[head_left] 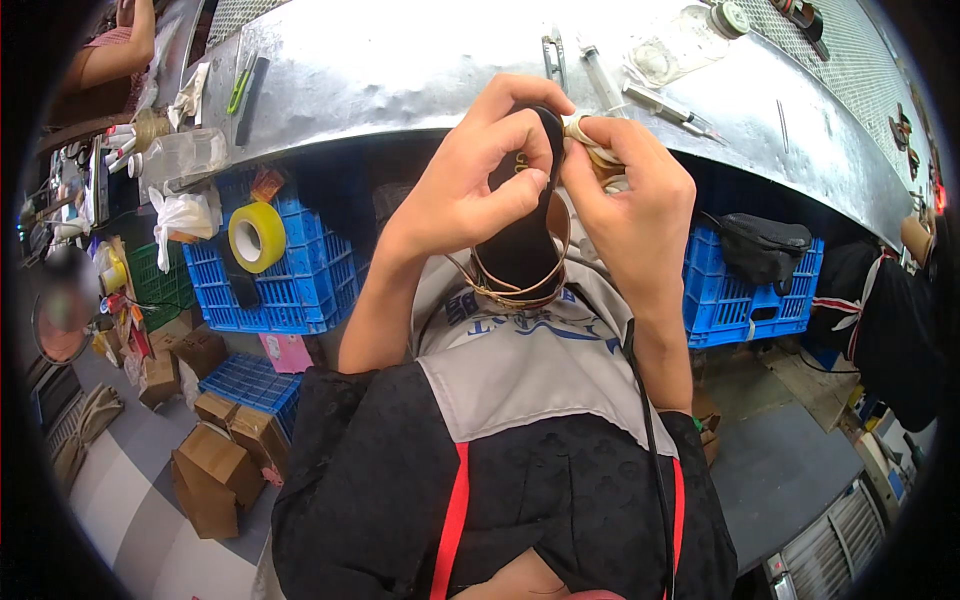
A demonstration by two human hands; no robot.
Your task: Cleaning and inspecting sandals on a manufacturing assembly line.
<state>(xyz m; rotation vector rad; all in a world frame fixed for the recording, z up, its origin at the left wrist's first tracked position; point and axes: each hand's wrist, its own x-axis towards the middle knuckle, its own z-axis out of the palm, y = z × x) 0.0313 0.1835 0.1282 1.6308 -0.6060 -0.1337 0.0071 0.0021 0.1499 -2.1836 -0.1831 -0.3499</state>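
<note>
A sandal (517, 252) with a black insole and thin gold-brown straps stands tilted in front of my chest, over a pale apron. My left hand (465, 185) is closed around its upper left edge, thumb on the insole. At the upper right edge, my right hand (640, 195) pinches a cream-coloured band (576, 128) between thumb and fingers. Whether that band is part of the sandal I cannot tell. The sandal's underside is hidden.
A metal workbench (400, 70) runs ahead, holding a syringe (602, 80), tweezers (783, 125), a clear jar (680, 50) and green snips (240, 85). Blue crates (305, 275) stand below; yellow tape (257, 238) hangs at the left one. Cardboard boxes (215, 470) lie lower left. Another person's arm (125, 55) shows upper left.
</note>
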